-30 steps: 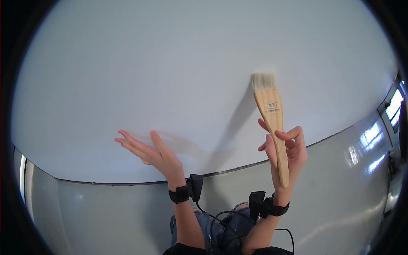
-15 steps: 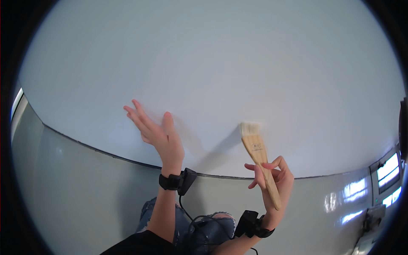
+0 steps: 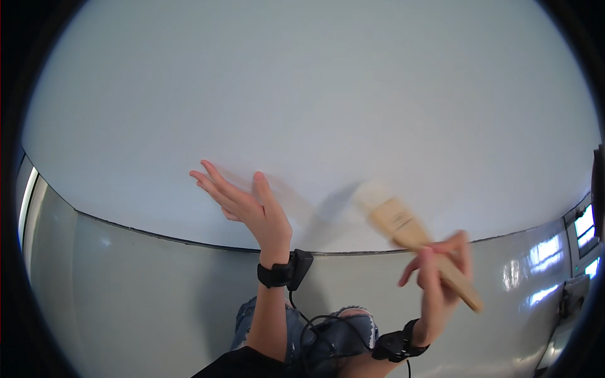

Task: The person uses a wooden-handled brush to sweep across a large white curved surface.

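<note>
Flat pale-wood brush (image 3: pixel 401 225) swung its handle right; R hand (image 3: pixel 438 293) pinches it midway, leaving white bristles (image 3: pixel 373 196) uncovered. L hand (image 3: pixel 249 208) spread, w/o object.

indoor room, kind unclear: glossy grey floor (image 3: pixel 157 302), window (image 3: pixel 585 227)

Across the upper frame I see a broad, smooth white surface (image 3: pixel 302 94), its lower boundary a thin dark curving line. Below it spreads a glossy grey-green floor (image 3: pixel 145 302). At the far right I make out a bright window (image 3: pixel 585 227), mirrored as white patches on that floor; a pale upright strip (image 3: pixel 27 205) glows at the left edge.
</note>
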The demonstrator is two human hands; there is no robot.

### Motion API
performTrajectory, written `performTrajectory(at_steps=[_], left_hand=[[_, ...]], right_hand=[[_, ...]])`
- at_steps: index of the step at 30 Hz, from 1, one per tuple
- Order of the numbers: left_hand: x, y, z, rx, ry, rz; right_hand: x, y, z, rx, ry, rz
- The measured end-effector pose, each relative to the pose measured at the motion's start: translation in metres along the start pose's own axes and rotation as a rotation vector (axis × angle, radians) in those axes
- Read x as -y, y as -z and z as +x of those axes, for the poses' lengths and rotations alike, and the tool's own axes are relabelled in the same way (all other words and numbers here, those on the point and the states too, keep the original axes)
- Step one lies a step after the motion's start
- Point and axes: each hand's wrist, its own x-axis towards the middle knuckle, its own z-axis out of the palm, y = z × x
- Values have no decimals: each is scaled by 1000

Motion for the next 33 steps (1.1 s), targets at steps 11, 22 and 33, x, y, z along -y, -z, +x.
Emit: performTrajectory(at_steps=[11,22,33], left_hand=[[6,-1,1,-43,-51,20],[9,-4,0,-62,-33,65],[4,-5,2,-57,-7,78]], right_hand=[[-11,-5,6,-206,86,-107],[-50,-6,21,146,-331,-392],[-15,30,8,-287,114,115]])
